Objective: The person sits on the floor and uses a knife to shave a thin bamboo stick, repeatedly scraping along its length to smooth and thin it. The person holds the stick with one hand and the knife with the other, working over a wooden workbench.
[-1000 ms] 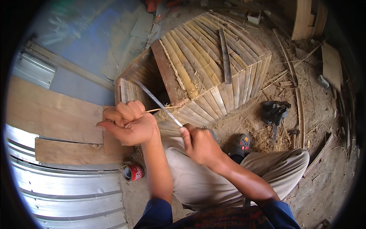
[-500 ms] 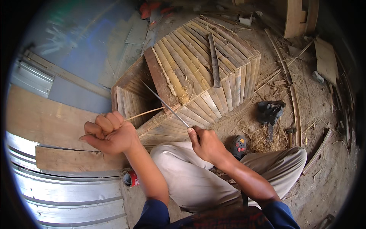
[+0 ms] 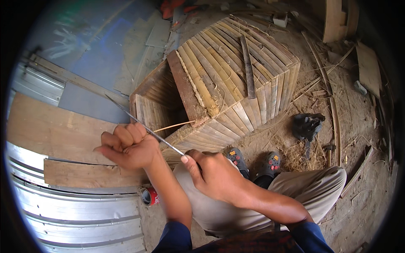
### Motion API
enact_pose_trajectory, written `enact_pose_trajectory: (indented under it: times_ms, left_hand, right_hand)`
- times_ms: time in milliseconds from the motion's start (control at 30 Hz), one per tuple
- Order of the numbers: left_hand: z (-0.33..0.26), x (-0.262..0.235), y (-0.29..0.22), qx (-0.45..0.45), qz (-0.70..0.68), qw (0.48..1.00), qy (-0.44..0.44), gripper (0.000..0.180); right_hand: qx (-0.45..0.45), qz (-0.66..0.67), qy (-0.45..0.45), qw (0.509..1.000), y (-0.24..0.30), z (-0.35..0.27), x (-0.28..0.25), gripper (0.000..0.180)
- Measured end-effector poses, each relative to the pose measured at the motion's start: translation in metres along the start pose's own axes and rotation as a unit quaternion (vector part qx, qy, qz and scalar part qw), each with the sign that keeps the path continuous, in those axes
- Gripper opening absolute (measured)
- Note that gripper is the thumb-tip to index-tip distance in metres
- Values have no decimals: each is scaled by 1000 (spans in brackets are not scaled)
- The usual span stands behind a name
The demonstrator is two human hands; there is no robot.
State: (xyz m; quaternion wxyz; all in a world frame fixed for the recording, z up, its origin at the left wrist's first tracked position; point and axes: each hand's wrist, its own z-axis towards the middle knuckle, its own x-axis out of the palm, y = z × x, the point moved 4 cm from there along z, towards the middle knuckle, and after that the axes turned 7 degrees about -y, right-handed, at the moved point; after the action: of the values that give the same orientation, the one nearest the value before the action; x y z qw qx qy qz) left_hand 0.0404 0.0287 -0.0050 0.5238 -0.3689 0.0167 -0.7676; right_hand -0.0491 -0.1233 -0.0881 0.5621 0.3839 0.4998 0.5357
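My left hand (image 3: 128, 145) is closed around a thin bamboo strip (image 3: 177, 125), whose other end reaches the near corner of a slatted bamboo crate (image 3: 236, 67). In my right hand (image 3: 215, 175) is a long, thin, pointed metal tool (image 3: 166, 144), perhaps a narrow blade seen edge-on. It slants up and leftward, crossing the strip close to my left fist. My right fingers hide its handle. The crate lies on the ground with its dark opening to the left.
On the crate lies a dark flat slat (image 3: 248, 67). To the right are a black plastic bag (image 3: 307, 125), fibre shavings (image 3: 297, 158), a hammer (image 3: 329, 154) and long bamboo pieces (image 3: 333, 114). A red can (image 3: 149, 196) stands beside corrugated metal sheets (image 3: 80, 211) and boards (image 3: 63, 130).
My right hand has moved left and slightly down, carrying the metal tool across the strip beside my left fist. The view has shifted, and both shoes now show.
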Motion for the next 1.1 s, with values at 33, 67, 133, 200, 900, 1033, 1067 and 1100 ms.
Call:
enact_pose_trajectory:
  times_ms: [33, 67, 133, 200, 900, 1033, 1067, 1100]
  left_hand:
    - [0, 0, -2, 3, 7, 1000, 3, 50]
    - [0, 0, -3, 1, -3, 1000, 13, 50]
    - [2, -2, -5, 17, 47, 999, 9, 50]
    - [4, -5, -2, 20, 48, 999, 2, 49]
    - [11, -25, 0, -19, -2, 999, -30, 49]
    - [10, -24, 3, -25, 17, 1000, -3, 49]
    - [9, -21, 2, -22, 18, 999, 28, 49]
    - [9, -22, 3, -33, 33, 999, 14, 49]
  right_hand:
    - [-3, 3, 12, 1000, 2, 0, 1, 39]
    - [8, 2, 0, 1000, 3, 1, 1, 33]
    - [23, 14, 9, 1000, 1, 3, 2, 37]
    - [34, -11, 27, 999, -3, 6, 5, 40]
    - [42, -114, -57, 991, -29, 20, 2, 35]
    - [30, -142, 9, 989, -35, 11, 2, 34]
    - [24, -107, 39, 993, -34, 8, 3, 34]
    - [22, -116, 3, 993, -34, 6, -1, 36]
